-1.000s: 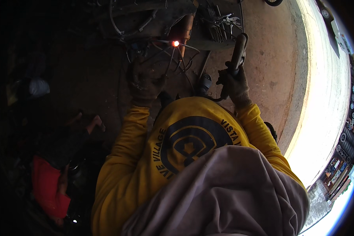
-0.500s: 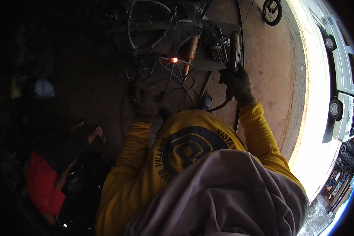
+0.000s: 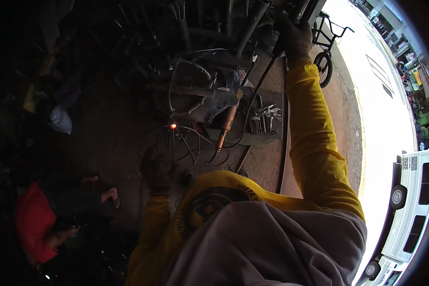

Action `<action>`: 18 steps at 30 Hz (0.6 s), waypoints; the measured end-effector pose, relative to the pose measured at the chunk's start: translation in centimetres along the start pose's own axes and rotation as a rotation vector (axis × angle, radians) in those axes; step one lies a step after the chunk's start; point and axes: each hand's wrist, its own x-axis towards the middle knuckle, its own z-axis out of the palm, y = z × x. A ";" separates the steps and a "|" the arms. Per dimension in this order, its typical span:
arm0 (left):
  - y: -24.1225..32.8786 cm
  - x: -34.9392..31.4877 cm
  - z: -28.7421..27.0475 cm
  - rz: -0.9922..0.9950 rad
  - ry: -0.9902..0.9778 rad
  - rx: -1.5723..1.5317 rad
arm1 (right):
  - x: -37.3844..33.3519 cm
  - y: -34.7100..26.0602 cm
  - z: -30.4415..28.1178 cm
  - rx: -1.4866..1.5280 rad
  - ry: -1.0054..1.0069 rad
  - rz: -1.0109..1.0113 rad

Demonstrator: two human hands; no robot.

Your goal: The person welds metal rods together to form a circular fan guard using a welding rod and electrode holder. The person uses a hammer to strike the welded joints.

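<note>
Reaching up toward one o'clock, the right hand (image 3: 295,40) in a coarse, dirty work glove has its fingers clenched around a dark tool handle with a black cable (image 3: 260,86) trailing down from it; the exact grip is partly lost in shadow. Its yellow sleeve (image 3: 314,138) runs long and creased back toward the body. At nine o'clock from the chest, the left hand (image 3: 157,174), also gloved and very dark, rests low on thin bent wire rods (image 3: 181,143) on the ground; whether its fingers are closed or loose cannot be told. A small orange glowing spot (image 3: 173,126) sits on the rods just above that hand, at its twelve o'clock. Beside the glow, toward three o'clock, a copper-coloured rod (image 3: 225,126) slants down from a rusty grey metal block (image 3: 214,102). A flat metal tray (image 3: 267,121) with shiny pliers lies further right. A bicycle (image 3: 326,52) stands at two o'clock on reddish concrete floor (image 3: 338,109). A person in red (image 3: 33,221) crouches at eight o'clock.
</note>
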 end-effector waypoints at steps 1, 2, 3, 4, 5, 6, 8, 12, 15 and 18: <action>0.0 -0.5 -0.4 -0.008 0.014 0.012 | 1.8 0.0 0.7 0.013 -0.010 -0.010; 0.2 -0.7 -0.8 -0.035 0.041 0.036 | 4.1 -0.3 1.3 0.234 0.015 0.001; 0.7 -0.9 -1.0 -0.062 0.068 0.060 | 6.8 -0.5 2.1 0.454 0.037 0.015; 1.4 -0.8 -0.9 -0.063 0.083 0.061 | 10.7 1.8 1.6 0.460 0.032 0.001; 2.1 -0.5 -1.0 -0.106 0.107 0.022 | 15.5 5.8 -0.1 0.120 0.041 -0.122; 2.7 -1.1 -1.4 -0.169 0.121 0.007 | 16.4 6.8 0.9 -0.033 0.018 -0.175; 2.8 -2.9 -2.7 -0.219 0.089 0.071 | 14.8 4.8 3.2 -0.067 0.036 -0.105; 3.9 -4.3 -3.1 -0.377 0.094 -0.054 | 21.3 10.5 5.9 -0.270 0.090 -0.083; 5.0 -5.1 -6.0 -0.478 0.039 0.144 | 15.8 11.1 7.8 -0.109 -0.143 0.125; 4.0 -2.7 -5.0 -0.651 -0.101 0.090 | 20.5 18.8 3.3 -0.218 -0.253 0.042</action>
